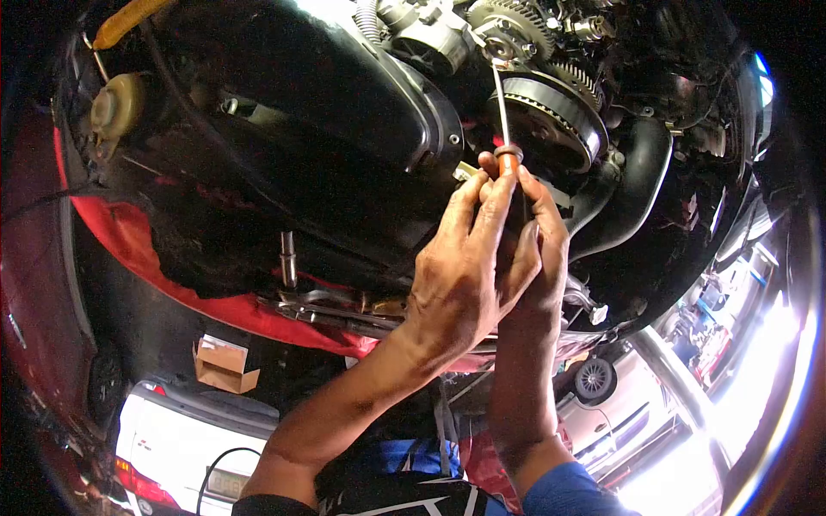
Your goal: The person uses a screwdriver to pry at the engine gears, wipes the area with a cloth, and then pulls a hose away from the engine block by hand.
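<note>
Crossing in front of the toothed pulley's (551,131) left side, the screwdriver (502,107) is probably light and stiff, slippery if oily, best gripped by its orange handle (509,163), where left hand (460,279) and right hand (540,245) curl closed.

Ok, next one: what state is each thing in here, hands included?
Screwdriver: held by its orange handle, shaft upward; tip contact unclear
Left hand: fingers curled on the screwdriver
Right hand: fingers curled on the screwdriver
Gears: exposed
Black hose: curved
Metal socket: upright
Cardboard box: open
</note>
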